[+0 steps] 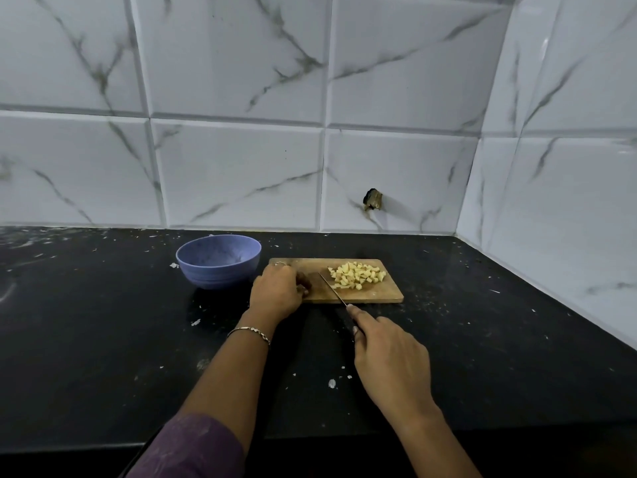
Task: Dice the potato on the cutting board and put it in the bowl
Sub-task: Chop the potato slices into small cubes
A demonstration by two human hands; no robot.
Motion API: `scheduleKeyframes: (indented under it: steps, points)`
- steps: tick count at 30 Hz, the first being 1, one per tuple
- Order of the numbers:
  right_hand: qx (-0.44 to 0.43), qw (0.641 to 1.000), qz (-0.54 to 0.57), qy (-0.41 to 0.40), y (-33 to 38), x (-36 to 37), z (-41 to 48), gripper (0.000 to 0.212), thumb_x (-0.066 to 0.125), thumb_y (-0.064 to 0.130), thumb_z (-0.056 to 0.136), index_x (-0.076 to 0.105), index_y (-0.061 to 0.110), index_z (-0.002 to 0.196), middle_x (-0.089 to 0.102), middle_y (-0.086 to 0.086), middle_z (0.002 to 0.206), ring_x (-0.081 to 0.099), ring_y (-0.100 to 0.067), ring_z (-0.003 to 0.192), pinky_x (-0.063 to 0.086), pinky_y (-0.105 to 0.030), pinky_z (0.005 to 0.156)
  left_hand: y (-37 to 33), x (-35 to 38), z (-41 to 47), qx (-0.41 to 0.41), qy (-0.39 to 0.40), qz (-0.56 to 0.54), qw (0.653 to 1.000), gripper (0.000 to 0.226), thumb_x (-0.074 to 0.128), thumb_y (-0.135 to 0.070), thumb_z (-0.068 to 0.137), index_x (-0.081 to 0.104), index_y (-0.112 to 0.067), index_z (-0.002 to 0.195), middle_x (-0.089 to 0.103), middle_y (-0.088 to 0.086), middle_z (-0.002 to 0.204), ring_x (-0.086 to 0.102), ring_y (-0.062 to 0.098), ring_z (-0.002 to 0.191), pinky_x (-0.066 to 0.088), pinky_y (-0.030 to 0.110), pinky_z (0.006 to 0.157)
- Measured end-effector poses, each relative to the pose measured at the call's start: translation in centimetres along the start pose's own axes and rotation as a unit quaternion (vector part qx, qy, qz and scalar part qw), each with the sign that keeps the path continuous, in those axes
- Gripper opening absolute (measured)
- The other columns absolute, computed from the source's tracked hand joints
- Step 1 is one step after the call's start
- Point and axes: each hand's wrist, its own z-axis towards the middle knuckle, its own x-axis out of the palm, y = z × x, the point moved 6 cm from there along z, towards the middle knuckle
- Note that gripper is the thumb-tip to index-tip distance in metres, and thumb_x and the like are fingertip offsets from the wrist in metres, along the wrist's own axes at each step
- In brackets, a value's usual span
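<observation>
Head view: dicing looks finished. Potato cubes (356, 276) lie heaped on the far right part of the wooden cutting board (382, 295); no whole piece shows. Right hand (389, 353) has its grip closed round the knife (330, 287) handle, forefinger along the spine, blade angled across the board just left of the heap. Left hand (275, 292) rests curled on the board's left end; whether its grip holds anything I cannot tell. Purple bowl (219, 262) stands on the black worktop (103, 322) just left of the board, seemingly empty. Next, by my reckoning: the transfer, scraping or carrying the cubes across into the bowl without scattering.
</observation>
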Motion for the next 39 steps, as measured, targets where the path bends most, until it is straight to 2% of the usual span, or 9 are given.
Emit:
scheduleKeyframes:
  steps: [6, 11, 17, 22, 25, 29, 35, 39]
  points:
    - [0.007, 1.000, 0.014, -0.003, 0.0, -0.2, 0.0, 0.048, 0.036, 0.039, 0.106, 0.026, 0.044, 0.153, 0.047, 0.014, 0.094, 0.042, -0.002, 0.068, 0.026, -0.017, 0.051, 0.0, 0.1, 0.3, 0.006, -0.040, 0.023, 0.999, 0.026, 0.062, -0.037, 0.092, 0.071, -0.025, 0.114, 0.066, 0.006, 0.115, 0.058, 0.023, 0.108, 0.052, 0.039, 0.090]
    - [0.008, 1.000, 0.022, -0.007, -0.2, -0.1, -0.1, 0.047, 0.035, 0.039, 0.106, 0.026, 0.044, 0.152, 0.047, 0.014, 0.093, 0.043, -0.003, 0.070, 0.026, -0.016, 0.051, 0.1, 0.5, 0.5, 0.007, -0.014, 0.064, 0.998, 0.033, 0.060, -0.042, 0.093, 0.069, -0.018, 0.114, 0.060, 0.010, 0.124, 0.049, 0.028, 0.119, 0.049, 0.041, 0.094]
    - [0.006, 0.999, 0.048, -0.003, -0.4, 0.3, 0.2, 0.048, 0.037, 0.040, 0.106, 0.026, 0.045, 0.152, 0.054, 0.014, 0.095, 0.051, -0.002, 0.078, 0.034, -0.016, 0.057, -1.1, 1.0, 0.6, 0.027, -0.023, 0.028, 0.999, 0.024, 0.062, -0.028, 0.094, 0.069, -0.017, 0.113, 0.068, 0.005, 0.114, 0.061, 0.023, 0.107, 0.053, 0.038, 0.089]
    - [0.012, 0.998, 0.057, 0.003, -0.5, 0.4, 0.4, 0.048, 0.039, 0.039, 0.105, 0.027, 0.045, 0.151, 0.055, 0.014, 0.094, 0.051, -0.002, 0.078, 0.033, -0.015, 0.055, -1.3, 1.1, 0.8, 0.009, -0.028, -0.005, 1.000, 0.024, 0.066, -0.035, 0.091, 0.071, -0.022, 0.110, 0.070, 0.001, 0.109, 0.064, 0.019, 0.100, 0.054, 0.036, 0.088]
    - [0.013, 0.998, 0.058, 0.008, -0.5, 0.4, 0.4, 0.048, 0.039, 0.039, 0.105, 0.027, 0.045, 0.151, 0.055, 0.015, 0.095, 0.051, -0.001, 0.077, 0.032, -0.015, 0.055, -1.0, 0.7, 0.9, 0.007, -0.029, 0.005, 1.000, 0.022, 0.066, -0.039, 0.090, 0.071, -0.029, 0.110, 0.067, -0.002, 0.115, 0.057, 0.020, 0.112, 0.044, 0.040, 0.095]
    - [0.012, 0.998, 0.055, 0.012, -0.5, 0.4, 0.5, 0.048, 0.039, 0.039, 0.105, 0.027, 0.044, 0.152, 0.054, 0.015, 0.095, 0.049, -0.002, 0.076, 0.031, -0.015, 0.054, -0.3, 0.5, 0.7, -0.005, -0.005, 0.065, 0.998, 0.025, 0.060, -0.029, 0.094, 0.066, -0.028, 0.118, 0.057, 0.005, 0.130, 0.045, 0.026, 0.126, 0.037, 0.046, 0.105]
    - [0.010, 0.998, 0.058, 0.015, -0.5, 0.5, 0.4, 0.048, 0.039, 0.039, 0.105, 0.027, 0.045, 0.152, 0.053, 0.015, 0.094, 0.050, -0.001, 0.076, 0.033, -0.015, 0.055, -0.7, 0.4, 0.5, 0.006, -0.002, 0.082, 0.997, 0.025, 0.060, -0.025, 0.095, 0.064, -0.021, 0.119, 0.058, 0.007, 0.130, 0.044, 0.027, 0.129, 0.035, 0.047, 0.107]
    - [0.011, 0.998, 0.057, 0.014, -0.5, 0.6, 0.5, 0.048, 0.039, 0.039, 0.105, 0.027, 0.045, 0.152, 0.053, 0.015, 0.095, 0.049, -0.001, 0.077, 0.032, -0.015, 0.056, -1.2, 0.5, 0.5, 0.015, -0.008, 0.064, 0.998, 0.023, 0.061, -0.030, 0.094, 0.066, -0.021, 0.114, 0.061, 0.005, 0.124, 0.049, 0.025, 0.123, 0.037, 0.045, 0.104]
